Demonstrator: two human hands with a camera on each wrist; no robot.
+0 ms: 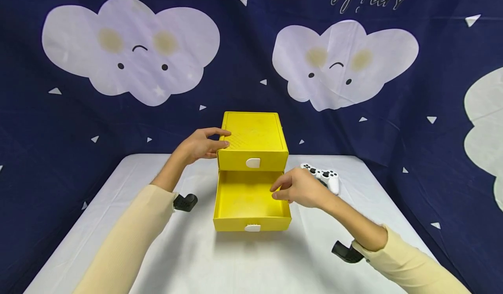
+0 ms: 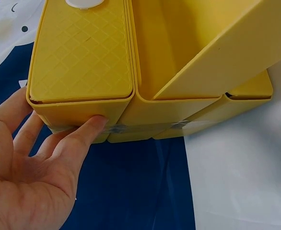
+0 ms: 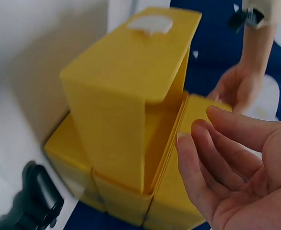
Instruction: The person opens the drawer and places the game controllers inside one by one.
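Observation:
A yellow drawer cabinet (image 1: 253, 132) stands on the table with a white tab on its upper drawer. Below that, one yellow drawer (image 1: 251, 224) is pulled out; in the left wrist view, another section of the cabinet shows beneath it. My left hand (image 1: 200, 145) rests against the cabinet's upper left side, fingertips at the top edge; the left wrist view has the thumb (image 2: 95, 125) flat on the side wall. Over the open drawer's right wall hovers my right hand (image 1: 304, 189), fingers loosely bent and nothing between them (image 3: 227, 167).
A white game controller (image 1: 332, 180) lies on the white tablecloth (image 1: 188, 259), right of the cabinet and partly behind my right hand. Behind the table hangs a dark blue cloth (image 1: 243, 58) printed with clouds. Black wrist mounts (image 1: 347, 252) stick out near both sleeves.

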